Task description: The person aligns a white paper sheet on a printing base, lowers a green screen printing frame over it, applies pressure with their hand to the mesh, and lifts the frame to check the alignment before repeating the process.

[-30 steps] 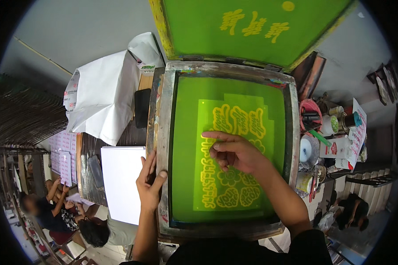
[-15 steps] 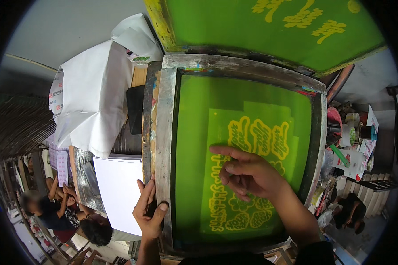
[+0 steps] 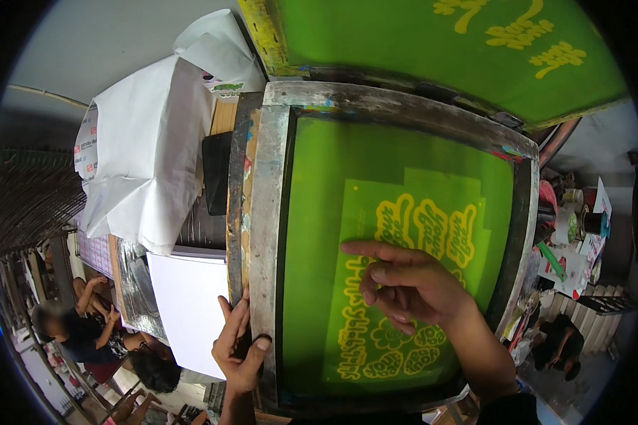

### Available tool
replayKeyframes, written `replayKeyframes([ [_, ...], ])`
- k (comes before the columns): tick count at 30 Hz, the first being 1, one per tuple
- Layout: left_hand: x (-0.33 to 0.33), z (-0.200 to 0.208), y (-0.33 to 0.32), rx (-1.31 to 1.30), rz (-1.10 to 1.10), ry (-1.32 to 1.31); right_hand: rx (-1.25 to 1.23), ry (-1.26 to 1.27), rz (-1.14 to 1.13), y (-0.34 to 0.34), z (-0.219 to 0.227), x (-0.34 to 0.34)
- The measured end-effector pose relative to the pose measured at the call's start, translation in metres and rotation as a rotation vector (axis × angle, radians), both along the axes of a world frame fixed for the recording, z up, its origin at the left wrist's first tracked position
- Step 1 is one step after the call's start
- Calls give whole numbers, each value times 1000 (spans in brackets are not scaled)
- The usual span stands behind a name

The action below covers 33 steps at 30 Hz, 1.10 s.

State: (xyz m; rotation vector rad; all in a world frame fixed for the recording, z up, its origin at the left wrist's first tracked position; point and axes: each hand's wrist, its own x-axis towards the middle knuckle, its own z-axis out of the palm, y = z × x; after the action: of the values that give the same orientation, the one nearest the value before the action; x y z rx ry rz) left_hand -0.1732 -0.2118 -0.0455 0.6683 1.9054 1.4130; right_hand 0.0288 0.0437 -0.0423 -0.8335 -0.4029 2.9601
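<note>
Touching the wooden frame at lower left of centre, the left hand is half open, thumb on the wood, gripping nothing clearly. The empty right hand points one finger over the green screen, right of centre; a light touch should protect it.

I make out plain black clothing along the near edge and a black sleeve at the near right, ending before the bare right forearm. The left forearm, where I see it, is bare too. The left hand and right hand are bare, with slender fingers.
</note>
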Motion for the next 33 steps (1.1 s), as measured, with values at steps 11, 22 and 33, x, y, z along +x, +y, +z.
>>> replayKeyframes([
  [11,-2,0,1,5,-39,28,-13,-4,-12,1,0,0],
  [22,-3,-1,-1,-33,-56,54,-144,99,-77,-3,-6,2],
  [33,-1,0,-1,-53,-37,60,-147,86,-64,-2,-6,1],
])
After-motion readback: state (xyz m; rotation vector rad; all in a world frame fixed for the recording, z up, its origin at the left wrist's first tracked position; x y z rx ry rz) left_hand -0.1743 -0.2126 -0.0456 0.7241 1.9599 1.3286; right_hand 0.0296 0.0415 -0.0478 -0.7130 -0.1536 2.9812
